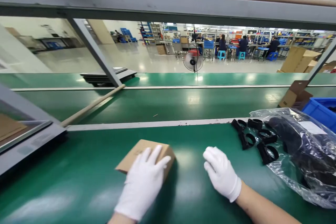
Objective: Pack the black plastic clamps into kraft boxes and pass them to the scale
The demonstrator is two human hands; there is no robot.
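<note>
My left hand (pixel 143 182), in a white glove, lies flat with spread fingers on top of a small brown cardboard box (pixel 133 154) on the green table (pixel 78 189). My right hand (pixel 222 173), also gloved, rests on the green surface to the right of the box, fingers curled downward and holding nothing that I can see. Several black ring-shaped plastic parts (pixel 256 136) lie beyond my right hand, spilling from a clear plastic bag (pixel 307 154) full of black parts.
A blue bin (pixel 321 110) and an open cardboard box (pixel 295 94) stand at the far right. A grey metal frame (pixel 28 136) and a wooden rod (pixel 91 105) are at the left. Across the green conveyor belt (pixel 183 101), people sit working at distant benches.
</note>
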